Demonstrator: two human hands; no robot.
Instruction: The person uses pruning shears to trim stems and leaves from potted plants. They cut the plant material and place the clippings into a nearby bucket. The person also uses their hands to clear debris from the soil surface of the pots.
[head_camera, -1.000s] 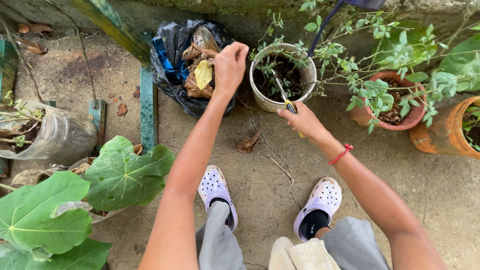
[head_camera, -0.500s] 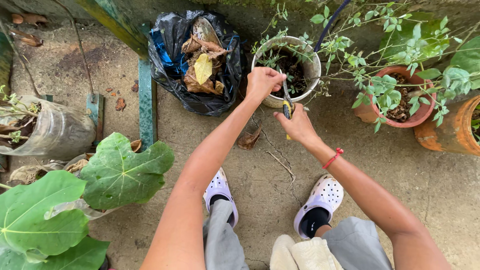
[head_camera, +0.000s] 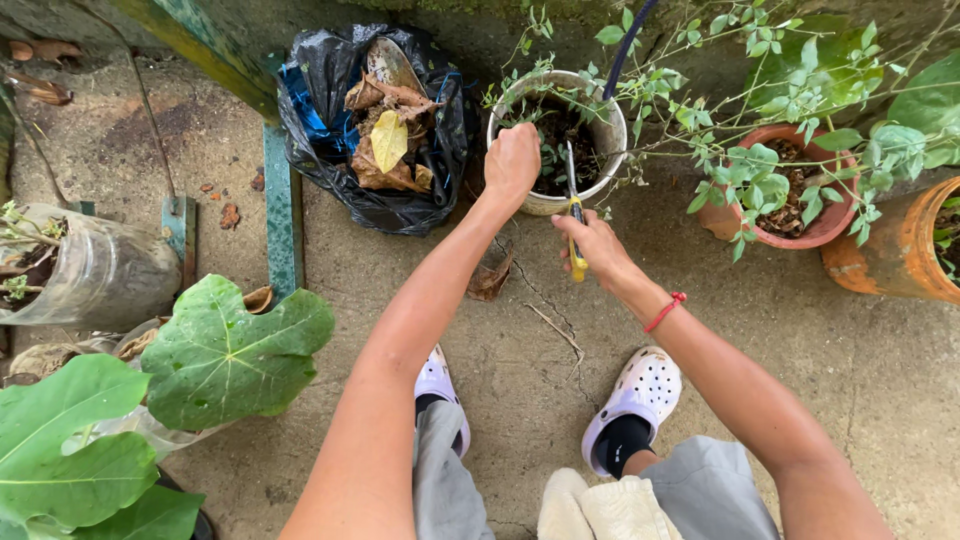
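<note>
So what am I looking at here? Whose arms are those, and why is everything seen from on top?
A person wears a camera on their head, so you look down along their own arms. The left hand is at the rim of a white pot with a plant in it. The right hand holds yellow-handled scissors pointing into that pot. Beside it on the concrete ground sits a black bag of dry leaves. Below are their white shoes.

A crumpled black plastic bag (head_camera: 330, 110) of dry leaves stands upper centre.
</note>
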